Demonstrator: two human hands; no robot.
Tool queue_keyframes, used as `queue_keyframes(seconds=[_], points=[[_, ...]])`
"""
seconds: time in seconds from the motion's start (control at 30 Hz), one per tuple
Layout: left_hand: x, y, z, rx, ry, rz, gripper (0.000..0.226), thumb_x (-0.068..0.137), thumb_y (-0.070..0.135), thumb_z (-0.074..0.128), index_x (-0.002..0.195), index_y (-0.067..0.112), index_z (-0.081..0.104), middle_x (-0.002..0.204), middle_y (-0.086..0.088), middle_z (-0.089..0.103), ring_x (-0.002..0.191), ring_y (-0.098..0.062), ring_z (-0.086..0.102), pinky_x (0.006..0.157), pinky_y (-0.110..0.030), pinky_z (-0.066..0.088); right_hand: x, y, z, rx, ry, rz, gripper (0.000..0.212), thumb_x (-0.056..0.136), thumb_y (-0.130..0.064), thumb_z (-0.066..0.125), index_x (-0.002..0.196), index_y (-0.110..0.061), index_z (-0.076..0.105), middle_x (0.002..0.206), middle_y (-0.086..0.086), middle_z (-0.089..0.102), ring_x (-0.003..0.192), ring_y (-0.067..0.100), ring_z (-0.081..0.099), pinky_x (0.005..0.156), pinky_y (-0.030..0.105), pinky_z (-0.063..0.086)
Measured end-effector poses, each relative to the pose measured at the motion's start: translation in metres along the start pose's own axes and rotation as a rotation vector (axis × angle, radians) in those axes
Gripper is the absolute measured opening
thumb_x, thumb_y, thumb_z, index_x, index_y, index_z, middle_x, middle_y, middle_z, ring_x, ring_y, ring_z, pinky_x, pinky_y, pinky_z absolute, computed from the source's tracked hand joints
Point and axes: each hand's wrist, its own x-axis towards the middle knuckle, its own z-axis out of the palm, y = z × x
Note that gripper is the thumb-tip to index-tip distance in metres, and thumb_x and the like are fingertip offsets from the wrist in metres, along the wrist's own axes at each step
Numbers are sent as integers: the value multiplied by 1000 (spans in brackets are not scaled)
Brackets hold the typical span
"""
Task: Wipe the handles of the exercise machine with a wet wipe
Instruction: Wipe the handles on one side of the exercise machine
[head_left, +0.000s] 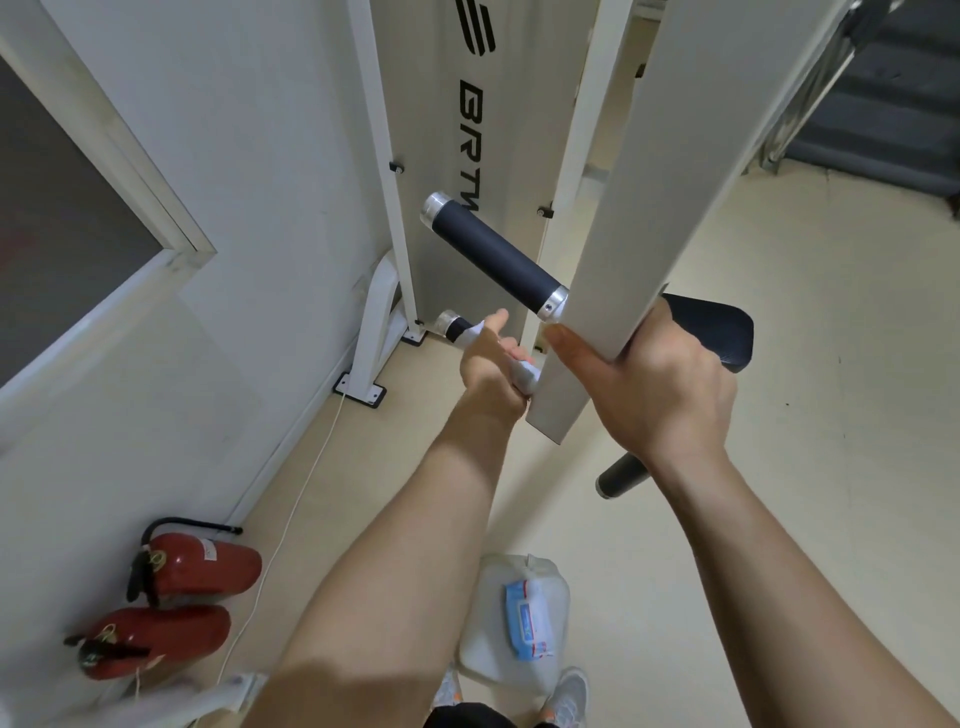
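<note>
The left hand (488, 366) curls its fingers around the soft, limp wet wipe (522, 371), wrapped on the rigid lower handle (453, 326) and best gripped all round, while the right hand (660, 384) clasps the stiff white bar (623, 208), probably steadying it.

The wipe (523, 373) in my left fingers (506, 345) is white. The upper handle (496, 254) has a dark navy grip with silver end caps. The frame (623, 208) is off-white; the panel (441, 156) behind carries black lettering. The seat (722, 332) is black, the floor (805, 389) cream. 2 extinguishers (208, 564) are red with black hoses. The pack (530, 618) is blue and white with red trim.
</note>
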Motion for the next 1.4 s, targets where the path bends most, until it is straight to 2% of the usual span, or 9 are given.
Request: queue_keyframes(seconds=[0.2,0.37,0.5,0.7,0.83,1.0,1.1,1.2,1.4], points=[[14,21,-34,-242,-404,92,47,82,31,77,46,19,48,39,6,45,35,-9,46,43,-21,45,-8,-7,1,-26,27,-46,74,75,-83,49,110,-18,52,94,3,71,89,36,65,69,37,47],[1,54,-31,-14,40,129,56,89,51,68,53,23,35,45,8,35,40,-9,37,50,-22,42,-15,-13,6,-43,86,-61,78,75,-84,47,108,-14,54,88,5,70,83,36,66,65,35,42],[-16,15,-1,101,286,102,45,86,38,72,63,19,39,59,1,43,54,-20,46,65,-30,44,-18,-10,4,-18,97,-35,78,72,-85,48,107,-16,55,88,4,71,85,35,66,67,36,46],[-11,-6,-28,-113,-254,2,48,89,31,71,57,24,36,41,10,38,41,-7,40,50,-18,45,-18,-6,0,-14,82,-60,78,74,-83,48,109,-15,54,90,6,71,87,36,66,69,37,46],[1,19,-38,-258,-309,72,53,89,41,65,45,20,44,37,7,40,32,-7,39,42,-17,38,-17,-12,2,-10,66,-77,76,76,-82,49,107,-13,53,90,6,70,86,37,66,66,36,42],[-4,54,-29,22,119,71,53,88,48,72,56,23,38,41,11,40,38,-8,41,50,-18,47,-19,-11,4,-22,89,-66,77,75,-83,48,104,-13,54,86,7,70,82,37,66,65,36,43],[-6,28,-10,209,285,83,43,81,43,79,66,14,51,49,4,54,56,-21,57,70,-32,54,-21,-10,2,-46,102,-44,77,74,-84,47,102,-13,53,85,8,70,80,36,65,64,36,42],[-7,0,-11,239,151,47,25,86,35,74,88,12,64,70,-2,63,60,-19,61,59,-24,54,-22,-7,0,-35,120,-56,78,74,-85,47,102,-12,53,86,7,70,81,37,66,63,35,39],[0,4,-35,-262,-370,30,50,83,35,69,46,19,39,38,6,37,34,-9,35,41,-19,40,-17,-9,-1,-46,63,-71,78,75,-84,46,106,-13,52,91,7,71,85,37,66,66,37,44]])
